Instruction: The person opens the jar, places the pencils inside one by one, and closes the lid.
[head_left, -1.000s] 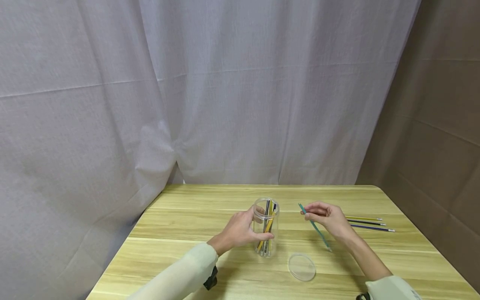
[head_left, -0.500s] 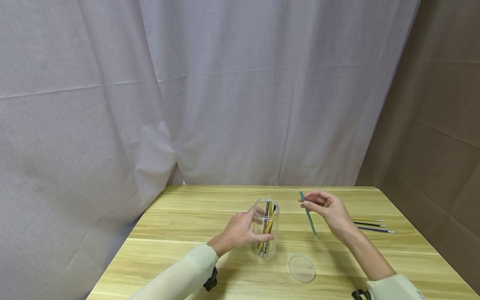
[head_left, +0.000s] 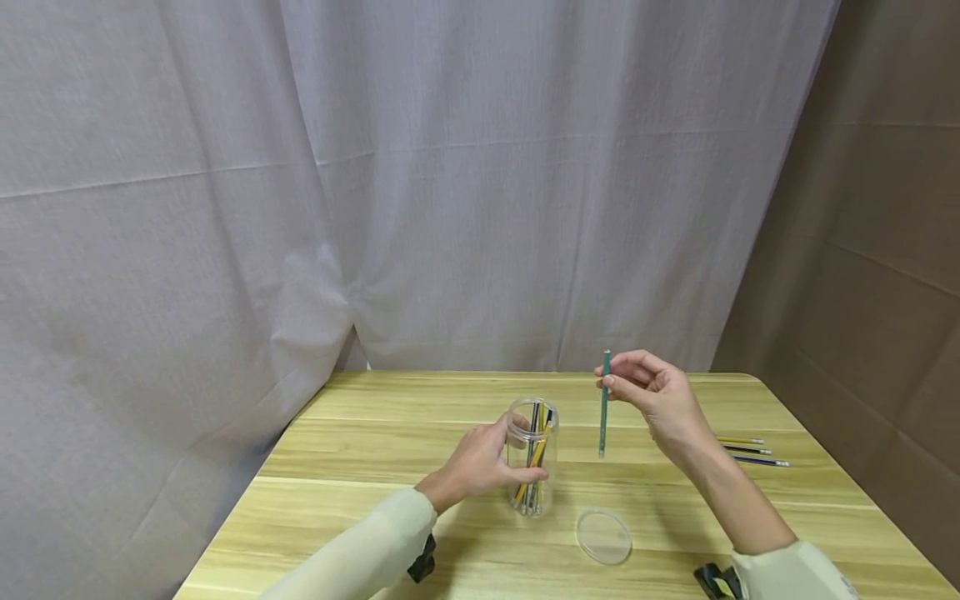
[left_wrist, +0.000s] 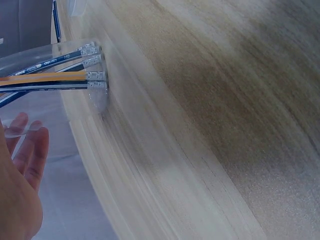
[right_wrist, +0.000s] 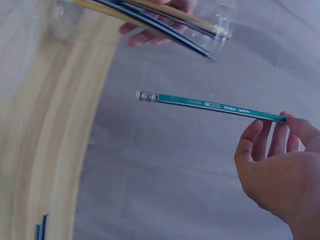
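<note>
My left hand point(head_left: 483, 458) grips a clear jar point(head_left: 553, 479) that stands upright on the table, thumb across its front and fingers behind. Several pencils point(head_left: 537, 454), yellow and dark blue, lean inside it with their eraser ends at the bottom, as the left wrist view shows. To the right of the jar, my right hand point(head_left: 660, 400) pinches a green pencil point(head_left: 603, 417) near its upper end, between thumb and fingers. That pencil hangs nearly vertical above the tabletop. Its white eraser and metal band point(right_wrist: 148, 96) point down.
A round clear lid point(head_left: 603, 536) lies flat on the wooden table point(head_left: 360, 433), in front of and right of the jar. Three pencils point(head_left: 753, 451) lie at the right, partly hidden by my right forearm. Grey curtains point(head_left: 480, 208) hang behind the table.
My right hand has risen, lifting the green pencil away from the table and turning it from slanted to nearly upright. The left hand and the jar have stayed still.
</note>
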